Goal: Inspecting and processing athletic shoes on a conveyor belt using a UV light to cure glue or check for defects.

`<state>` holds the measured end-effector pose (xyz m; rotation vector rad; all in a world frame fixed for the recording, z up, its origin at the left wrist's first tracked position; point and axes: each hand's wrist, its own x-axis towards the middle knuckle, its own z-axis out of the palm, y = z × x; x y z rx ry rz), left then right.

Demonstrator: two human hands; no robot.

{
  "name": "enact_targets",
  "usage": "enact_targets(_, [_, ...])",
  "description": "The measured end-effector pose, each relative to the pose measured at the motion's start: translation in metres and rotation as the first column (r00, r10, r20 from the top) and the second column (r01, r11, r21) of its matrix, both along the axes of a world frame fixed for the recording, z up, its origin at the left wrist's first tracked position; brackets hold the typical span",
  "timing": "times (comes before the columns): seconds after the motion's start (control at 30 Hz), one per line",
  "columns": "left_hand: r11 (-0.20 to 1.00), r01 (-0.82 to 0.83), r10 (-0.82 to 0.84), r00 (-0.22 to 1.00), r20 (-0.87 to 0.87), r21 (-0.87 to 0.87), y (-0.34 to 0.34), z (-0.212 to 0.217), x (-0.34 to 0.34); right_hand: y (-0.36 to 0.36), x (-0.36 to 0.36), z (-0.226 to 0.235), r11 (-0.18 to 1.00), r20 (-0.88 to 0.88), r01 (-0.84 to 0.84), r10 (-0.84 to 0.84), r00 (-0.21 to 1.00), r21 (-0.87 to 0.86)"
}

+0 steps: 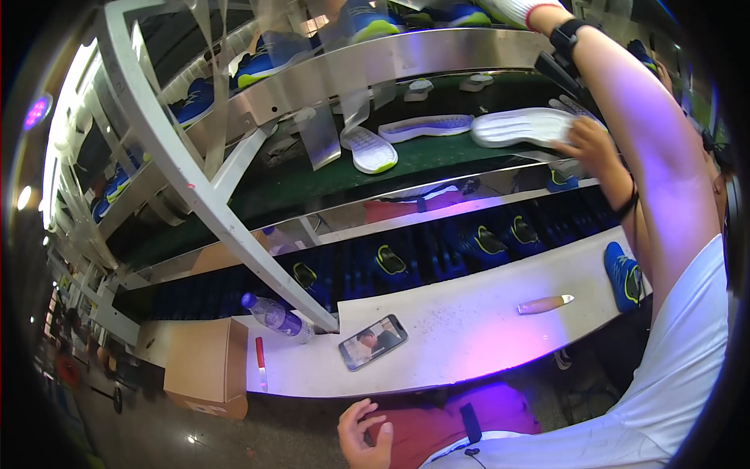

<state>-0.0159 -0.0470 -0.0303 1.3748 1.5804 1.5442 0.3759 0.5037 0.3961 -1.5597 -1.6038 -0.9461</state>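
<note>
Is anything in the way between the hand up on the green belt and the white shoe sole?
Nothing visible is. The right hand already lies on the near end of the white sole on the green belt. The left hand rests low on the person's lap, far from it.

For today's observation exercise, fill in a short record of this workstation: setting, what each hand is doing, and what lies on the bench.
Setting: shoe line with a green conveyor belt above a white bench
Right hand: raised to the belt, touching a white shoe sole
Left hand: low by the lap, holding nothing
On the belt: more white soles
On the bench: phone, plastic bottle, wooden-handled tool, blue shoe
Beside the bench: cardboard box
</note>
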Motion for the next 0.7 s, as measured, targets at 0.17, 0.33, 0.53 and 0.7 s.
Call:
enact_targets(0.17, [0.971,-0.192,0.225,0.936,0.271,-0.146,-0.019,-0.023,-0.018,0.010,0.015,-0.001,0.988,-0.335,0.015,0.039,0.941,0.157])
enact_targets(0.33, [0.947,-0.263,0.310,0.895,0.319,-0.182,-0.015,-0.033,-0.032,-0.003,-0.017,-0.009,0.993,0.017,0.043,-0.041,0.999,-0.112])
enact_targets(0.53, [0.952,-0.232,0.272,0.940,0.204,-0.201,0.056,-0.027,-0.036,-0.065,-0.119,-0.127,0.818,0.298,-0.509,0.432,0.851,0.268])
enact_targets(0.7, [0.998,-0.001,0.031,0.858,-0.513,0.057,0.223,-0.027,-0.072,-0.087,-0.213,-0.213,0.564,0.081,-0.639,0.779,0.621,-0.523])
